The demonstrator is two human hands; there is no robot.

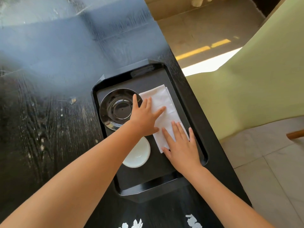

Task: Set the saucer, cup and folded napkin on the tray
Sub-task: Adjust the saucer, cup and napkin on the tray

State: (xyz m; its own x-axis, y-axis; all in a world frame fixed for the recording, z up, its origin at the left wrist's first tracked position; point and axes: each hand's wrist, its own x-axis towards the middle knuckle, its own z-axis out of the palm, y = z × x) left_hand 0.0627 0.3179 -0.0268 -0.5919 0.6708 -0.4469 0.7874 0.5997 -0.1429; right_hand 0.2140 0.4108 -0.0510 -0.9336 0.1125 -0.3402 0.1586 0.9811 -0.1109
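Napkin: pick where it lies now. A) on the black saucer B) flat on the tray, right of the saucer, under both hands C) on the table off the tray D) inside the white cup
B: the white napkin lies flat on the tray beside the saucer, with the left hand and right hand pressing on it.

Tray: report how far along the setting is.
Done: the black saucer and a white cup sit on the tray, the cup beside the saucer. In hand: left hand and right hand press the napkin flat. Left: releasing it.
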